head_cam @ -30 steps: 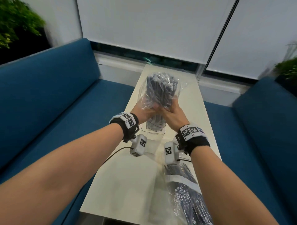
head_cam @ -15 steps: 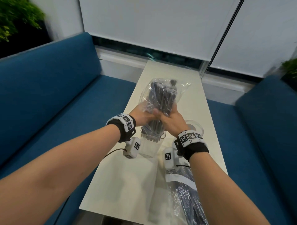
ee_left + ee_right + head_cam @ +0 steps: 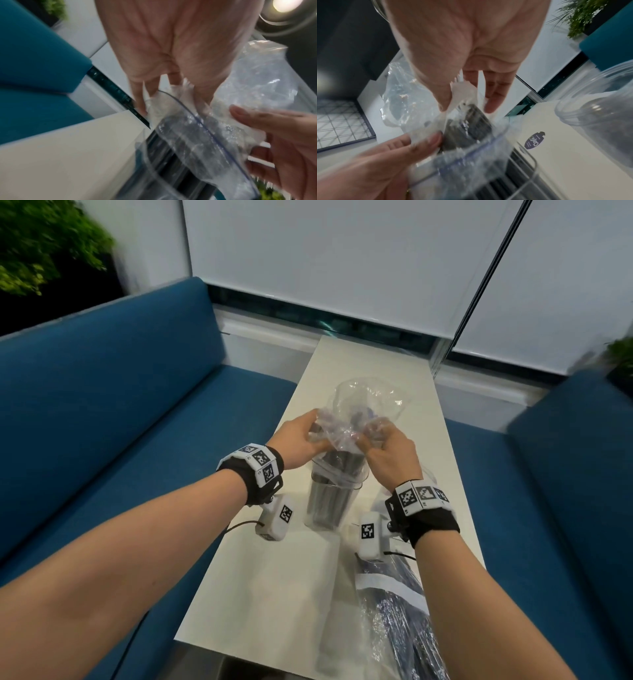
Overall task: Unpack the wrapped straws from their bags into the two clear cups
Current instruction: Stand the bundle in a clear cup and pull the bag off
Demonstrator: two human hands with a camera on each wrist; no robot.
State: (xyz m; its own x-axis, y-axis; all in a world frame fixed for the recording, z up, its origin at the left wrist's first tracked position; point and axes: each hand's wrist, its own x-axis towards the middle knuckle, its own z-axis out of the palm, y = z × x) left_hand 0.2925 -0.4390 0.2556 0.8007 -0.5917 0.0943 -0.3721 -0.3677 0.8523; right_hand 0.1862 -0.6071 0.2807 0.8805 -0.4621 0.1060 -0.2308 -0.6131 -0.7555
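A clear cup (image 3: pixel 329 505) stands mid-table and holds a bundle of dark wrapped straws (image 3: pixel 339 463). Their tops still reach up into the mouth of a clear plastic bag (image 3: pixel 364 402), which balloons nearly empty above the cup. My left hand (image 3: pixel 313 436) pinches the bag's left side and my right hand (image 3: pixel 373 440) pinches its right side, both just above the cup rim. In the left wrist view, fingers (image 3: pixel 140 102) grip crumpled bag film (image 3: pixel 254 81) over the cup (image 3: pixel 154 166). The right wrist view shows straw ends (image 3: pixel 471 128) inside the bag. The second clear cup (image 3: pixel 597 121) stands to the right.
A second, full bag of dark straws (image 3: pixel 400 621) lies at the near right of the white table (image 3: pixel 274 594). Blue sofas (image 3: pixel 120 422) flank the table on both sides. A round sticker (image 3: pixel 534 140) lies on the tabletop beside the cups.
The straws have slid down out of the bag into the cup. The bag, full a second ago, now hangs almost empty above it, and both hands have shifted to its lower part.
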